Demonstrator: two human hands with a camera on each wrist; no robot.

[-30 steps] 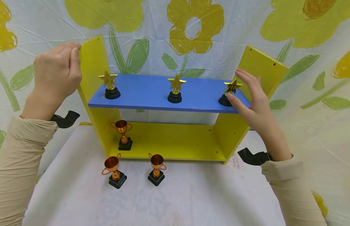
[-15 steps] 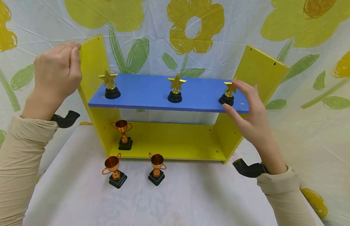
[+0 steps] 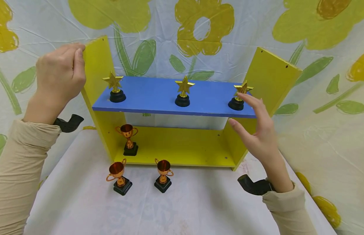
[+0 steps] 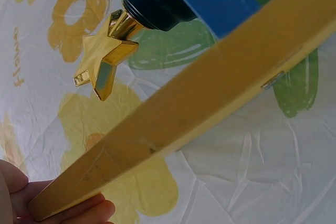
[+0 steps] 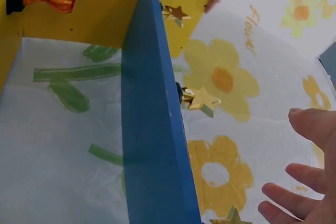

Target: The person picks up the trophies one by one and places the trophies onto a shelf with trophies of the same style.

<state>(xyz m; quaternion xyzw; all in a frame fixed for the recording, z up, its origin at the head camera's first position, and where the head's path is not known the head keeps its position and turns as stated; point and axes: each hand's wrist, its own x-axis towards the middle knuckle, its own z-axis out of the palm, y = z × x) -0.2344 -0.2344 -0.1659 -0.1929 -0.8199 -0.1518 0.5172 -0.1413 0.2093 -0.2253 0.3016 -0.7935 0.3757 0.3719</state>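
a yellow-and-blue painted shelf unit with two upright side boards (image 3: 182, 145) stands on a white cloth-covered desk (image 3: 199, 202). its upper blue board (image 3: 149, 93) carries three trophies in a row: a gold star trophy on a round black base at the left end (image 3: 115, 88), a matching star trophy near the middle (image 3: 183, 92) and a third gold star trophy on a black base at the right end (image 3: 236, 103). the yellow lower level holds a shiny copper-coloured two-handled cup on a square black base (image 3: 129, 141), at its left end.

all three star trophies stand upright, long axis vertical, star uppermost with a flat face toward the front; the gold is mirror-bright, the bases dark.

the left hand (image 3: 59, 70) grips the top of the left side board, fingers curled round its edge. the right hand (image 3: 258, 127) is open, thumb and fingers spread, near the right-end star trophy, one finger overlapping it in the head view.

in front of the unit, two more copper cups, one at left (image 3: 120, 180) and one at right (image 3: 163, 176), stand upright on the desk, bowls facing up, bases turned cornerwise.
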